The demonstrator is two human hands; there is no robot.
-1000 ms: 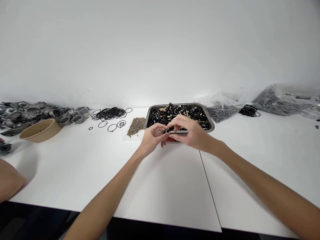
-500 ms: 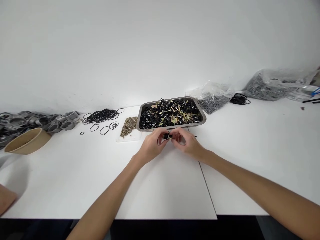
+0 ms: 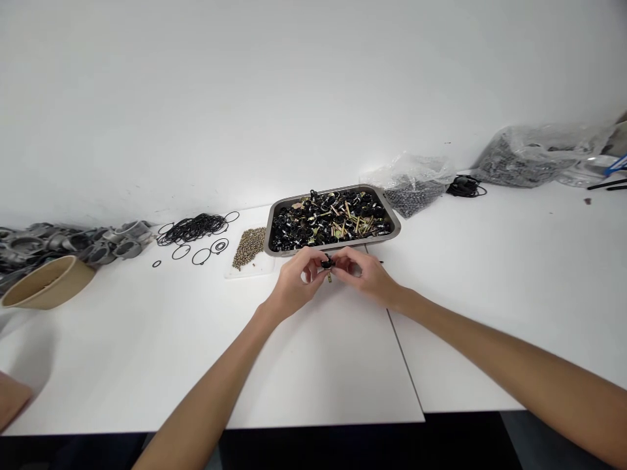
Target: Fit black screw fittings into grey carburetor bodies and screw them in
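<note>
A small black ring-shaped part [image 3: 326,262] with a brass-coloured metal tab pointing down is pinched between both my hands. My left hand [image 3: 300,275] grips its left side, thumb and fingertips closed. My right hand [image 3: 363,275] has its fingers closed on the right side of the same part. Just behind the hands stands a grey metal tray [image 3: 396,222], filled with black parts like this one and yellowish metal pins. To its left, small brass-coloured pieces [image 3: 249,247] lie heaped on a white plastic lid [image 3: 262,266].
Black rubber rings [image 3: 196,228] lie in a tangle at left, beside grey metal castings [image 3: 127,248] and a tan bowl [image 3: 53,287]. Clear bags [image 3: 416,186] of small dark pieces and a black cord bundle [image 3: 465,186] are at right. A seam [image 3: 404,359] crosses the white table.
The black part has been turned between my fingers, so its ring and downward metal tab now show. The view has shifted slightly; both hands stay in front of the tray.
</note>
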